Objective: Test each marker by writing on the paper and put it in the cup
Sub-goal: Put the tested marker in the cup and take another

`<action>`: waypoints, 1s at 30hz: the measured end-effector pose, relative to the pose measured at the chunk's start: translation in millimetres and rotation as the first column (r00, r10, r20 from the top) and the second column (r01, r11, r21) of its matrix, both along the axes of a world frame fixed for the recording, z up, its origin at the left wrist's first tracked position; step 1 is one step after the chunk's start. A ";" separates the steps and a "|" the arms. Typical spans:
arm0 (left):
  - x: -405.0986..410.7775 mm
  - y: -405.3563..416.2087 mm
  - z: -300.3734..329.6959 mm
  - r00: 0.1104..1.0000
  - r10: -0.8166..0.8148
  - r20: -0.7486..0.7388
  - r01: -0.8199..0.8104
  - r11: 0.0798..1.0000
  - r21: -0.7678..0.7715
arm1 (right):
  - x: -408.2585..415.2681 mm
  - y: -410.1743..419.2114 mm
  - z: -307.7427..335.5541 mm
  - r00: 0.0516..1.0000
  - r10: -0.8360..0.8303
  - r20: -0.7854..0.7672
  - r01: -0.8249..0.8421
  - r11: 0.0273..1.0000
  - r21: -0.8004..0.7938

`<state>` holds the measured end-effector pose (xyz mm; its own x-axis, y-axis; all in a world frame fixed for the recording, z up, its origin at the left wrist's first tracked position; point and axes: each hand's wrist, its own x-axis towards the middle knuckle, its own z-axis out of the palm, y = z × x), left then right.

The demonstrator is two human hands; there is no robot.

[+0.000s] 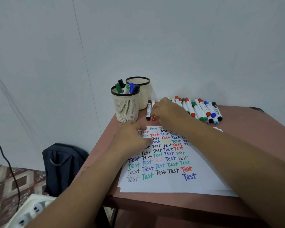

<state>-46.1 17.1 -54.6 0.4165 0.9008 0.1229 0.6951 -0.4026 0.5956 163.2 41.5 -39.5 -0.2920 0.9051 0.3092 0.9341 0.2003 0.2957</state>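
Markers look light, stiff and slick; grab mid-barrel. Right hand [167, 111] curls its fingers onto a red-capped white marker [153, 112] just right of the cream mesh cup [126, 106]; left hand [132, 137] lies flat below it.

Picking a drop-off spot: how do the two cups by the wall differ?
The front cup holds several markers; the back cup shows none above its rim. The front cup stands nearer the table edge, partly hiding the back cup. Both are upright, cream, slotted, black-rimmed.
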 end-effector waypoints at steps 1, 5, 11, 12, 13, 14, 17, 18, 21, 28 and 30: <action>0.1 0.0 -0.1 1.000 0.002 0.000 -0.002 1.000 -0.003 | 0.2 -1.7 1.0 1.000 0.023 -0.006 -0.023 1.000 0.017; 0.7 -0.9 1.2 1.000 0.013 -0.010 -0.013 1.000 0.008 | 5.7 -8.1 0.2 0.989 0.145 0.042 -0.148 0.985 0.086; 1.0 -4.5 3.6 0.999 0.034 -0.005 -0.034 0.998 0.046 | 12.2 -10.2 -1.5 0.949 0.280 0.148 -0.300 0.944 0.137; 1.1 -5.4 3.9 0.999 0.038 0.004 -0.038 0.998 0.050 | 12.9 -13.5 -0.8 0.943 0.297 0.150 -0.318 0.938 0.141; 1.4 -6.0 3.8 0.999 0.041 0.014 -0.042 0.998 0.051 | 13.0 -17.9 0.1 0.945 0.297 0.136 -0.317 0.935 0.158; 1.5 -6.1 3.3 0.999 0.043 0.025 -0.045 0.998 0.054 | 12.2 -23.5 2.0 0.950 0.299 0.091 -0.311 0.931 0.192; 0.3 -6.1 1.0 0.997 0.034 0.065 -0.039 0.996 0.078 | 9.7 -41.4 12.0 0.932 0.293 -0.214 -0.217 0.923 0.319; -0.1 -5.6 0.1 0.997 0.024 0.079 -0.032 0.995 0.099 | 8.2 -50.0 17.7 0.899 0.264 -0.349 -0.153 0.937 0.314; -0.3 -7.8 -1.0 0.996 -0.016 0.089 -0.001 0.982 0.189 | -0.7 -79.0 33.4 0.677 0.272 -0.683 -0.019 0.935 0.354; 1.8 -12.3 0.1 0.985 -0.103 0.136 0.057 0.950 0.309 | -18.5 -129.2 50.0 -0.200 0.200 -0.959 0.005 0.979 0.203; 1.6 -12.4 1.7 0.986 -0.114 0.124 0.072 0.949 0.307 | -16.5 -131.9 47.6 -0.289 0.165 -0.943 0.012 0.986 0.169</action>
